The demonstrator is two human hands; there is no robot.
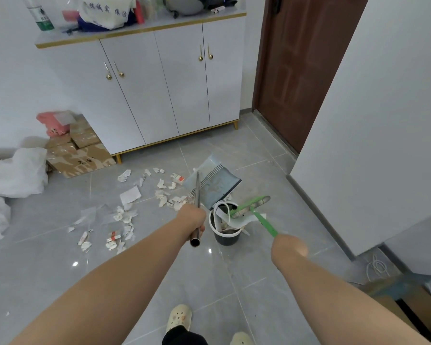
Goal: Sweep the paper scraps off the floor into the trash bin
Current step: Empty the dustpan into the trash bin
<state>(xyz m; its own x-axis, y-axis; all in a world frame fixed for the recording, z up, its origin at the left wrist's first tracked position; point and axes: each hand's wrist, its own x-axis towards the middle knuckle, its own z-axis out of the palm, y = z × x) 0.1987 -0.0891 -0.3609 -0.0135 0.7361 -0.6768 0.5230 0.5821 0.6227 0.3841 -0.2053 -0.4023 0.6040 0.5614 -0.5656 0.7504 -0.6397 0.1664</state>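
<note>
By one bin (225, 237), left hand (193, 219) grips one dustpan (214, 183), right hand (289, 250) broom (249, 206).

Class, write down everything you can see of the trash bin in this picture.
The trash bin is a small round bucket, dark-walled with a white ring round its rim, plastic by the look. It stands upright on the grey floor, between the left hand and the right hand. White paper lies inside, and a sheet hangs over its right rim. The green broom head hangs over its mouth; the blue dustpan tilts behind it. Contact with either is unclear.
</note>
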